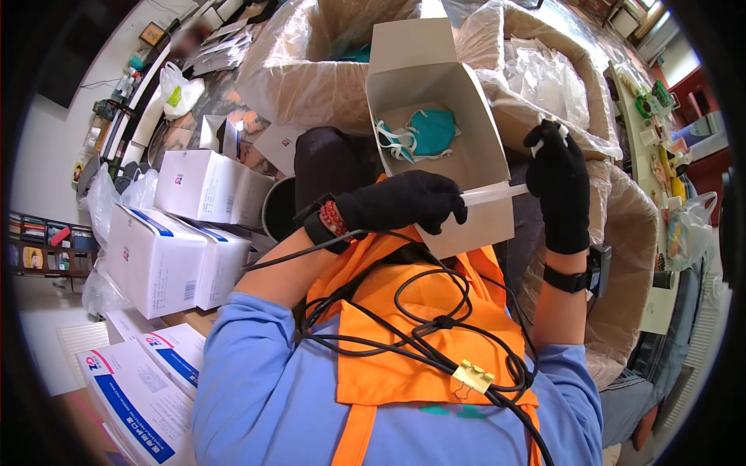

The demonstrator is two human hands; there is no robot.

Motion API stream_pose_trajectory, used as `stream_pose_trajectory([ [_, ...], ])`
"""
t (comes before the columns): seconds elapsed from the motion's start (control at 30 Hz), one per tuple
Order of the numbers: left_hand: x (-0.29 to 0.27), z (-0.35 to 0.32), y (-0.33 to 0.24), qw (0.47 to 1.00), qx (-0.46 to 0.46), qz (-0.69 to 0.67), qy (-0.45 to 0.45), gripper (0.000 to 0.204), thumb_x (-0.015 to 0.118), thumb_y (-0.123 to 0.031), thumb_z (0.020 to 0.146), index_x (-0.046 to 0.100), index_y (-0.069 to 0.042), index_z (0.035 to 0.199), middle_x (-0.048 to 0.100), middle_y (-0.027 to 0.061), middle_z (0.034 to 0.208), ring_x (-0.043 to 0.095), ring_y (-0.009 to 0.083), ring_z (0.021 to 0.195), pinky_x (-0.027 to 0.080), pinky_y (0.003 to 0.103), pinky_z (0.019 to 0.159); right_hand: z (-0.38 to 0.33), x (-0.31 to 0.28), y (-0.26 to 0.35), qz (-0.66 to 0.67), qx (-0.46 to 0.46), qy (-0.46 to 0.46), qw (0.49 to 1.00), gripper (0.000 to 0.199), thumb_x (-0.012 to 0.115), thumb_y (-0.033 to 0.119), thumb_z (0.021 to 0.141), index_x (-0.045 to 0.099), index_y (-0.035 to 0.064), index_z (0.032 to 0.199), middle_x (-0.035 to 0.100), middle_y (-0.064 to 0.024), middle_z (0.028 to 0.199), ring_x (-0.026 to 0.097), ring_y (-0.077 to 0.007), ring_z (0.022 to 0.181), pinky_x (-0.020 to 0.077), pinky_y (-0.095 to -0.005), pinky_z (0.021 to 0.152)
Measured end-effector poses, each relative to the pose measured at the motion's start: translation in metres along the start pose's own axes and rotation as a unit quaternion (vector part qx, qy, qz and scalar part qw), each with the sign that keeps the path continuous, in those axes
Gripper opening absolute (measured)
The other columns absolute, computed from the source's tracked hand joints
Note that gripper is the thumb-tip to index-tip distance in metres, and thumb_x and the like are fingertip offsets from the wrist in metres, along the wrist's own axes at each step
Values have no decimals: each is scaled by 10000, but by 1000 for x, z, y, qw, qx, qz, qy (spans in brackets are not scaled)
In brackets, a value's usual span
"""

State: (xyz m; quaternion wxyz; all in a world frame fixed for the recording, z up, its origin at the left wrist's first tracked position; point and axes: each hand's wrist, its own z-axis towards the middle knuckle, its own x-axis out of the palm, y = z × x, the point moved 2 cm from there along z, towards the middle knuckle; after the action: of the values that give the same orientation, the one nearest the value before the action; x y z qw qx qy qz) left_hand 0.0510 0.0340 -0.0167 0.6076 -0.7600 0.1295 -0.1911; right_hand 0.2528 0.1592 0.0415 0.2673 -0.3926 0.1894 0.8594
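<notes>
My left hand (404, 203), in a black glove, is closed on one end of a flattened, whitish translucent plastic strip (491, 194). The strip's other end reaches the side of my right hand (558, 182), also black-gloved. My right hand's fingers are curled closed, and small white bits show between them; what they belong to is hidden. In front of me stands an open white carton (486, 140), its flaps spread. Inside lie teal cup-shaped face masks (432, 132) with white straps (396, 141). My left hand is over the carton's near flap.
Plastic-lined cartons stand beyond: one at far left (311, 93), another at right with clear plastic packets (544, 78). White boxes (159, 260) are stacked at my left beside a dark bin (280, 208). Black cables (420, 334) loop across my orange apron (427, 373).
</notes>
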Motion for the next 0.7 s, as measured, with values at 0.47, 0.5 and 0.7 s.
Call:
stream_pose_trajectory([
  [0.47,1,5,-17,992,-63,66,-90,238,534,-217,962,625,1,985,633,47,867,621,86,704,507,245,630,-48,10,59,593,367,269,664,229,648,245,894,692,62,1026,605,28,727,561,-44,643,402,-215,543],
  [0.5,-1,5,-11,996,-11,59,-68,233,544,-221,955,626,-4,979,635,50,871,621,88,693,501,242,619,-46,4,68,550,401,313,663,232,651,254,895,677,57,1013,585,27,733,569,-47,696,409,-215,558],
  [0.7,-12,-15,0,998,15,-3,-58,209,580,-173,911,602,16,996,632,71,891,643,120,683,499,254,592,-66,-22,85,612,431,207,629,156,651,153,886,659,44,998,608,-14,777,596,-102,769,464,-233,665],
])
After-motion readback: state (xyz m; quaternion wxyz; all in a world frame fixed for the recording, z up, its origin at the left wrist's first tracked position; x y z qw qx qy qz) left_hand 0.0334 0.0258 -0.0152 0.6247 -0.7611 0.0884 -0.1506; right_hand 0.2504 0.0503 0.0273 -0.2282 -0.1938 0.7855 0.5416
